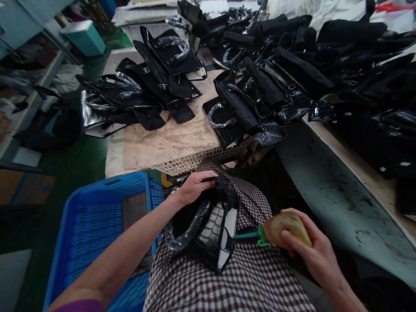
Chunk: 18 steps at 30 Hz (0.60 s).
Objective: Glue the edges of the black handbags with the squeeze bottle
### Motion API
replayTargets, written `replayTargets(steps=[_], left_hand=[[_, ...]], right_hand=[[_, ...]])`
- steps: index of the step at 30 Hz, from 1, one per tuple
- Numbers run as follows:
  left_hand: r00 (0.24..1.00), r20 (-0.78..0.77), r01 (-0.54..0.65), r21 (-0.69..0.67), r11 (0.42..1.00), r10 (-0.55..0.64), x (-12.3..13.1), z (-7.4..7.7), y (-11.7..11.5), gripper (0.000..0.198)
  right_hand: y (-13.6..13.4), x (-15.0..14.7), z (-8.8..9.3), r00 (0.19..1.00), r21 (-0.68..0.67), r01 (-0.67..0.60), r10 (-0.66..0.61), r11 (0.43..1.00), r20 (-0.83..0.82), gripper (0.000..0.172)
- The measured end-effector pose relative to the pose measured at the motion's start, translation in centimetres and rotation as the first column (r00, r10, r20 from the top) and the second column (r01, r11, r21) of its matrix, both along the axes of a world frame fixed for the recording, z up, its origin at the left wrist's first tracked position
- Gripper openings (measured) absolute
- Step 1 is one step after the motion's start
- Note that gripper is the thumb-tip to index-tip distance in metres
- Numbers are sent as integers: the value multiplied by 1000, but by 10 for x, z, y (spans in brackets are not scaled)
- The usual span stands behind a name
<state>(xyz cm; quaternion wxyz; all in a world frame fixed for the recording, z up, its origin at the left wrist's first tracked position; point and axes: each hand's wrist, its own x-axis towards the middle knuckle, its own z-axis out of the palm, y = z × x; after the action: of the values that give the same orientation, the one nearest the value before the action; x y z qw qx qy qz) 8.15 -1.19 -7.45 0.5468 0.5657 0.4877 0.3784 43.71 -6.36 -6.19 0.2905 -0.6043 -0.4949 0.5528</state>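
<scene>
A blue plastic crate (97, 225) stands at the person's left, with a dark flat sheet (136, 216) lying inside it. A white lattice basket (195, 160) sits at the edge of the tabletop (162, 138), partly under heaps of black bag parts (247, 104). The left hand (195, 186) closes over the top of a black crocodile-pattern handbag (211, 225) resting on the checked lap. The right hand (308, 247) wraps around a yellowish wooden-handled tool (286, 227) whose green-collared tip (256, 236) touches the bag's side.
</scene>
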Motion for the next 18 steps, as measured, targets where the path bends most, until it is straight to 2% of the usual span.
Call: replayTargets(steps=[4, 8, 13, 18], left_hand=[[1000, -1, -1, 6, 1000, 1, 0, -1, 1, 33], [1000, -3, -11, 14, 1000, 11, 0, -2, 1, 32], [1000, -2, -6, 15, 1000, 6, 1, -3, 1, 31], [1000, -2, -5, 14, 1000, 5, 0, -4, 1, 29]], right_hand=[[-8, -2, 6, 1000, 10, -26, 26, 1000, 11, 50], [-10, 0, 7, 999, 2, 51, -51, 999, 14, 50], [-8, 4, 3, 1000, -15, -24, 24, 1000, 10, 52], [3, -5, -3, 993, 21, 114, -113, 993, -21, 53]])
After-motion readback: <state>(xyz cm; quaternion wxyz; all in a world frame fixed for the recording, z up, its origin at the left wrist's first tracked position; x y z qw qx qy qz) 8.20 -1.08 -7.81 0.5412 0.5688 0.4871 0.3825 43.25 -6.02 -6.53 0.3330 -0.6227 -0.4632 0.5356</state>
